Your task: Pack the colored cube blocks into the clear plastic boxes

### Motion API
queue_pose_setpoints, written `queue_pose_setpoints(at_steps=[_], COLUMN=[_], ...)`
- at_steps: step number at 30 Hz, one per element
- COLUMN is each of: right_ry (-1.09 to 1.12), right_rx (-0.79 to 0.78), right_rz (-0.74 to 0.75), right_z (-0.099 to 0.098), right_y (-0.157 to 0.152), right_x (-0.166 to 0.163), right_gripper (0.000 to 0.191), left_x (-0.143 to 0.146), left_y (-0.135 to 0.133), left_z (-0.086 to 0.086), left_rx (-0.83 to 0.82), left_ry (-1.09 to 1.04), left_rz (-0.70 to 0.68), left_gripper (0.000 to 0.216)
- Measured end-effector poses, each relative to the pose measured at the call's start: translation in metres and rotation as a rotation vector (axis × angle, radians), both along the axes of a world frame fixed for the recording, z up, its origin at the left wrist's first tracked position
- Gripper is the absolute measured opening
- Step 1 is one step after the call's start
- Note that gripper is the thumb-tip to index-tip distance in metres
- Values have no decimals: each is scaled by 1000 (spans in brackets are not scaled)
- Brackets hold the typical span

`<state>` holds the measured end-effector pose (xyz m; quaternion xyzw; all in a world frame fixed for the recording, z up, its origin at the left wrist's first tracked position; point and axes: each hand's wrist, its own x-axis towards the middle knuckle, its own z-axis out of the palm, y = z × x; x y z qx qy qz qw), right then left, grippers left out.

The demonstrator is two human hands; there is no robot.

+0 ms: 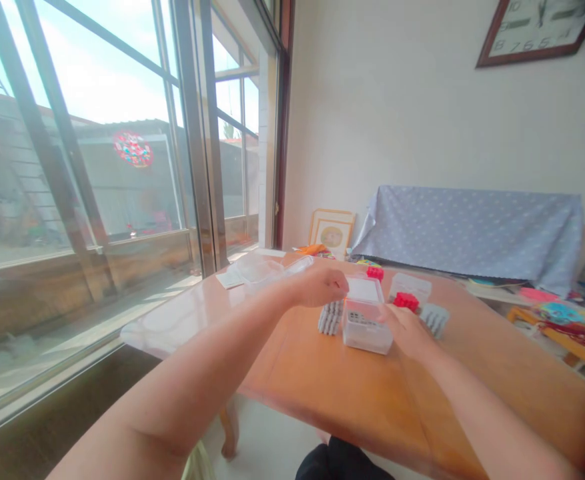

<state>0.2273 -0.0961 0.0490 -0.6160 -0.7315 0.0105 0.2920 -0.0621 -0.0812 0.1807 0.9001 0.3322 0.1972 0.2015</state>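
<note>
A clear plastic box (367, 339) stands on the wooden table in front of me, with small grey pieces showing inside and a whitish lid panel (364, 291) at its upper back. My right hand (406, 328) grips the box's right side, thumb near the rim. At the box's upper left, my left hand (322, 285) is closed with curled fingers; what they hold, if anything, is hidden. Beneath that hand a stack of grey ridged pieces (330, 319) sits left of the box. Red pieces (406, 301) and another grey ridged stack (435, 319) lie beyond my right hand.
The wooden table (312, 377) has a clear sheet over its left part. Clear plastic containers (259, 269) stand at the back left, with another open clear container (412, 285) at the back right. More red pieces (375, 273) lie behind the box. Tall windows flank the left.
</note>
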Motion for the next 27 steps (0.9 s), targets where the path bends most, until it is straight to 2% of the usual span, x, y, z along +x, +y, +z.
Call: queue_pose_setpoints(at_steps=[5,9,12,15,18,22,27], right_ry=[-16,-75,-27,192,402,337,285], right_rx=[16,-12,-71,-148,-303,-384,-473], right_rz=[83,86,42,-6,-79,-186,-249], right_z=[8,16,21,25,29,33,28], right_y=[1,5,11,20,33,53,76], right_x=[-3,-4,-4,-8,-17,-28,-36], right_gripper=[56,56,56,58,64,69,86], left_x=[9,20,33,49,64,75,80], left_y=[14,17,13,6,-2,-7,-5], left_z=[-20,-32,-37,-40,-42,-50,-62], left_rx=[-4,-6,33,70,94,115,47], left_ry=[-16,37,138,250,361,458,428], left_rz=[-7,5,2,-24,-75,-49,-18], left_gripper=[25,30,32,35,38,41,41])
